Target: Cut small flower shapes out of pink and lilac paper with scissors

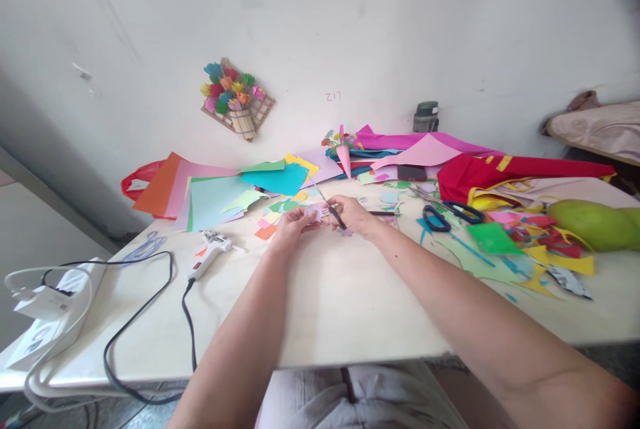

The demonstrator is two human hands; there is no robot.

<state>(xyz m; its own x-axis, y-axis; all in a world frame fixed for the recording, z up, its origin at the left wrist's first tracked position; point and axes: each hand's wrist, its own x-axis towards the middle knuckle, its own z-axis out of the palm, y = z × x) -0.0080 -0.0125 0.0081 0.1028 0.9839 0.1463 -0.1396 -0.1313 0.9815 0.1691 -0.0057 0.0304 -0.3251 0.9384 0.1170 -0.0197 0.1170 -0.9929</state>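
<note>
Between the fingers of my left hand (294, 226) is a small light-purple paper piece (313, 213), held just above the table. My right hand (350, 212) is closed on a thin tool with a black handle (337, 218). Its slim metal shaft (317, 188) points up and away to the left; its exact kind is unclear. The fingertips of both hands are close together, and small colored paper scraps (267, 232) lie just beyond them. A black stick-like thing (383, 214) lies beside my right wrist.
On the left are a hot glue gun (207, 259) and a power strip (60, 309) with trailing cables. Colored paper sheets (213, 199) line the back, with a pink paper cone (344, 159) of flowers. Blue-handled scissors (436, 218), scraps and a green fruit (583, 222) lie right.
</note>
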